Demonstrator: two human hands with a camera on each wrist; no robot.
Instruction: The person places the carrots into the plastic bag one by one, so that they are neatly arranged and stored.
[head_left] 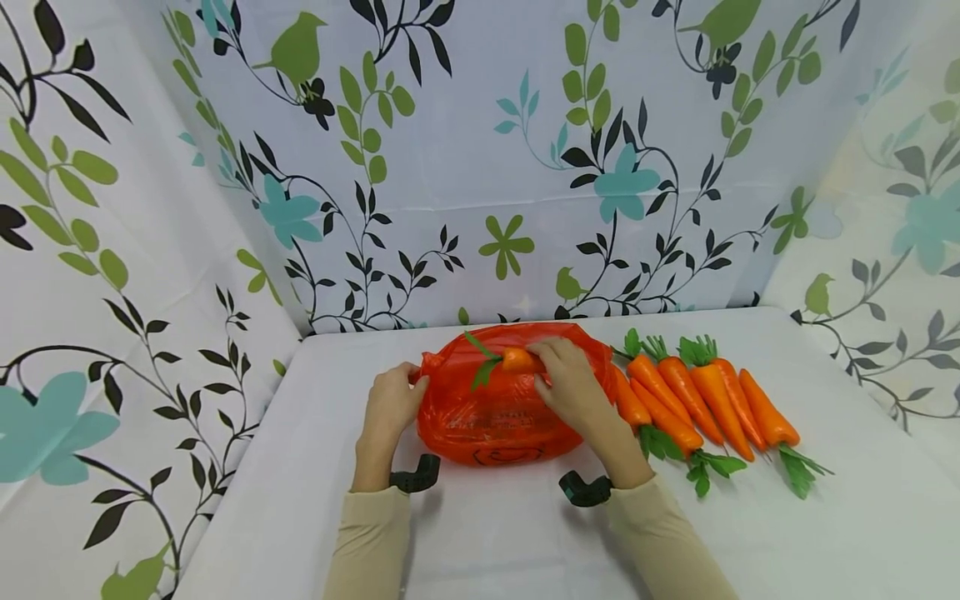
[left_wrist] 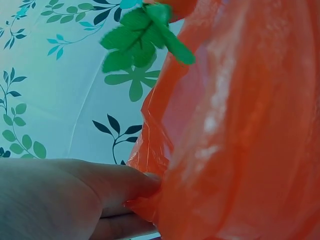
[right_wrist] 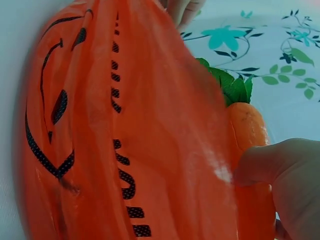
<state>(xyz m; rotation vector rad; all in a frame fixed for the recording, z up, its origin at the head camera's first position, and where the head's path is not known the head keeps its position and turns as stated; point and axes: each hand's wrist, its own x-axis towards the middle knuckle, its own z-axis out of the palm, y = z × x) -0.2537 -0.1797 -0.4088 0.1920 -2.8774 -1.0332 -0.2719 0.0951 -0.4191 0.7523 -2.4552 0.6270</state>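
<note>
A red plastic bag (head_left: 487, 417) with black print lies on the table in front of the person. The left hand (head_left: 392, 404) pinches the bag's left edge between thumb and fingers, seen close in the left wrist view. An orange carrot (right_wrist: 249, 125) with green leaves is gripped by the right hand (head_left: 573, 383) at the bag's opening. Its leafy end points left above the bag, and the green leaves (left_wrist: 137, 40) show at the top of the left wrist view. Part of the carrot is hidden behind the thumb and the bag's film.
Several more carrots (head_left: 716, 396) with green tops lie side by side on the white table (head_left: 495, 533), right of the bag. The nearest carrot (head_left: 628, 400) lies right against the bag's right side. A patterned curtain (head_left: 465, 167) hangs behind and along both sides.
</note>
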